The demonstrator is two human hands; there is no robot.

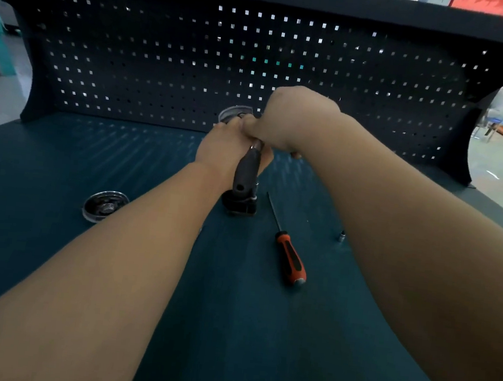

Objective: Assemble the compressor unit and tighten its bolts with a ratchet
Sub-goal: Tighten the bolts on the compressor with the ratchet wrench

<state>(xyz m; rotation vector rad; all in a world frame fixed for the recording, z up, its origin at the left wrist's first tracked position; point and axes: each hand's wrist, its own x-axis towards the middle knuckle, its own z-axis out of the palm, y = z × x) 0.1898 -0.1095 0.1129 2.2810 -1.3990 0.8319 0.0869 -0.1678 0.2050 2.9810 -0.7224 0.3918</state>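
A ratchet [247,171] is held at the middle of the teal table [61,155], in front of a dark pegboard [165,57]. Its dark grey handle is seen running from the hands toward the viewer, with a short bright metal neck at the far end and a small hole near the near end. The neck is swallowed by the right hand [295,120], whose fingers are curled down tightly over the ratchet's head. The left hand [226,150] is pressed against the right from below and left. Its fingers are hidden, so what it holds cannot be told.

Just behind the hands a silvery round rim of the compressor unit [236,112] is visible; the rest is covered. A dark block [239,204] lies under the handle's near end. An orange and black screwdriver [290,256] is laid to the right, a small socket [341,236] further right, and a round dish [105,206] of metal parts to the left.
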